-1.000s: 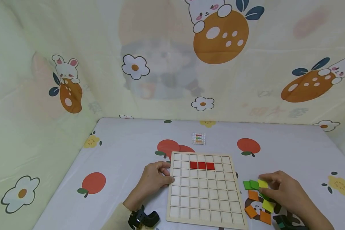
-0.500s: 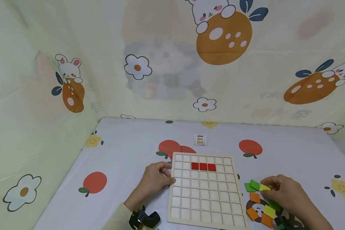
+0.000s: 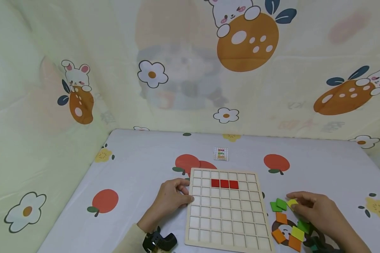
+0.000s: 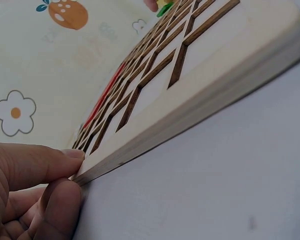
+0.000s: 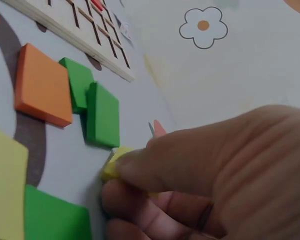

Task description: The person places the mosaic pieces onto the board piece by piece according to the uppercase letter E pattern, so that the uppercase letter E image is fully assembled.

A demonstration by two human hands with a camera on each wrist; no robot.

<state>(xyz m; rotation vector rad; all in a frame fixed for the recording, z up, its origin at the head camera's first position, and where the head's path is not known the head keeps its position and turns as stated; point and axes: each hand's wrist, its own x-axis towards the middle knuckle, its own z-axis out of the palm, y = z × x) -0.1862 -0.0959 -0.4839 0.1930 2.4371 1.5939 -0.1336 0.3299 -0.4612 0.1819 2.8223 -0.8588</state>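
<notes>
A wooden grid board (image 3: 229, 211) lies on the table with three red tiles (image 3: 224, 183) in a row near its far side. At its left edge my left hand (image 3: 171, 196) holds the frame between thumb and curled fingers; the left wrist view shows the thumb (image 4: 50, 162) on the rim. Off the board's right side, my right hand (image 3: 318, 211) pinches a yellow tile (image 5: 121, 156) between thumb and forefinger. Close by lie two green tiles (image 5: 103, 115), several orange tiles (image 3: 281, 218), another yellow tile (image 3: 297, 233) and a further green tile (image 3: 303, 226).
A small card (image 3: 221, 154) with a coloured grid pattern lies behind the board. The table's white cloth (image 3: 139, 165) carries printed fruit and flowers. A patterned curtain (image 3: 183, 95) hangs along the back and the left side. Each wrist wears a black camera mount (image 3: 159, 241).
My right hand has drawn the yellow tile away from the green ones, tilting it between the fingers. My left hand stays at the board's edge, and the head view has shifted slightly.
</notes>
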